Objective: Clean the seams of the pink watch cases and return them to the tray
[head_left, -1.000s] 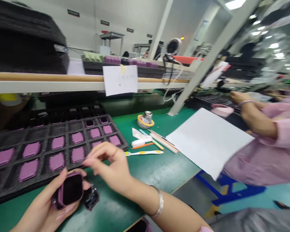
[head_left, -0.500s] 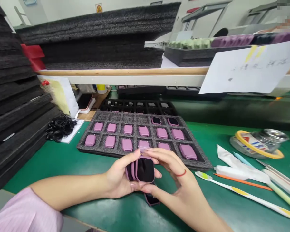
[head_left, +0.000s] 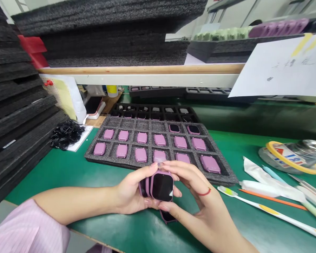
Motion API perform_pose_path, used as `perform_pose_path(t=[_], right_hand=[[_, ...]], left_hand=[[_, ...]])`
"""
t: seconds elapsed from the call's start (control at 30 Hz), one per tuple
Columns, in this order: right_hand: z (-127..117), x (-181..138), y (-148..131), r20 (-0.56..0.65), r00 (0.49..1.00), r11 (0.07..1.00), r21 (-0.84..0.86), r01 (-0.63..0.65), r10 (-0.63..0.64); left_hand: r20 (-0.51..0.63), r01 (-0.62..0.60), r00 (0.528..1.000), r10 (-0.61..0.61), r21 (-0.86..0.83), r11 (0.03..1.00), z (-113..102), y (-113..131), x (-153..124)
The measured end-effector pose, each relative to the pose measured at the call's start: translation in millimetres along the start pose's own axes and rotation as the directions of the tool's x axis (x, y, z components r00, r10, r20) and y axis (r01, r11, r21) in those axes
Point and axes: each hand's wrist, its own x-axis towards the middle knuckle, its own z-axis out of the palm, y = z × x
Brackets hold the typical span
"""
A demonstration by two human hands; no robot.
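My left hand [head_left: 133, 191] is closed around a small stack of purple smartwatch bodies [head_left: 145, 187] with dark screens. The front smartwatch body [head_left: 162, 186] faces up, with a pale reflection at the corner of its black screen. My right hand [head_left: 197, 196] grips this front one, thumb at its lower edge and fingers at its upper edge. Below them, another smartwatch body [head_left: 168, 216] lies on the green mat, partly covered by the right thumb. Just beyond the hands is a dark foam tray [head_left: 116, 162] whose pockets hold several purple smartwatch bodies, most with the back up.
To the right lie a toothbrush [head_left: 265, 208], an orange stick [head_left: 274, 199], a white wrapper [head_left: 268, 179] and a glass jar [head_left: 292, 156] with a yellow ring. Black straps [head_left: 67, 133] sit at left beside stacked foam trays [head_left: 13, 105]. A shelf edge [head_left: 147, 80] crosses above.
The view has shifted slightly, so the shelf sits higher and the right-hand items farther right. Both hands keep their grip on the smartwatch bodies, with little movement.
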Motion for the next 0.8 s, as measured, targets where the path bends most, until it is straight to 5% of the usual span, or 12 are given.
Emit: perform_pose_path(t=[0.1, 0.2, 0.27, 0.33, 0.4, 0.5, 0.63, 0.7, 0.8], right_hand=[[-4.2, -0.5, -3.4, -0.035, 0.991, 0.978, 0.166, -0.123, 0.131], [-7.9, 4.3, -4.9, -0.261, 0.916, 0.921, 0.324, -0.215, 0.305], [-9.1, 7.4, -4.4, -0.428, 0.845, 0.931, 0.306, -0.198, 0.321], [-10.4, 7.7, -3.8, -0.5, 0.835, 0.969, 0.192, -0.153, 0.231], [-13.6, 4.4, -4.2, -0.454, 0.89, 0.999, 0.018, -0.037, 0.041], [-23.1, -4.2, -7.0, -0.199, 0.958, 0.969, -0.172, 0.175, -0.208], [-30.4, -10.1, -7.5, 0.129, 0.948, 0.925, -0.212, 0.314, -0.292], [-25.5, -7.3, -5.6, 0.155, 0.921, 0.894, -0.227, 0.386, -0.358], [-13.4, 1.8, -5.7, 0.029, 0.907, 0.856, -0.319, 0.406, -0.419]], left_hand=[[0.04, -0.024, 0.999, 0.024, 0.004, 1.0, 2.4, 1.0, 0.5], [0.083, -0.04, 0.996, 0.04, 0.0, 0.999, 3.1, 1.4, 1.6], [0.086, -0.039, 0.996, 0.039, -0.005, 0.999, 2.8, 1.3, 2.1], [0.087, -0.037, 0.995, 0.037, -0.004, 0.999, 2.9, 1.6, 2.1], [0.085, -0.04, 0.996, 0.04, 0.001, 0.999, 4.2, 2.3, 1.6], [0.058, -0.032, 0.998, 0.032, 0.009, 0.999, 7.0, 3.3, 0.7], [-0.053, -0.015, 0.998, 0.015, 0.013, 1.0, 6.8, 2.9, 0.2], [-0.084, -0.003, 0.996, 0.004, 0.001, 1.0, 5.4, 1.9, 0.1], [-0.114, -0.017, 0.993, 0.014, -0.023, 1.0, 5.2, 0.9, -1.2]])
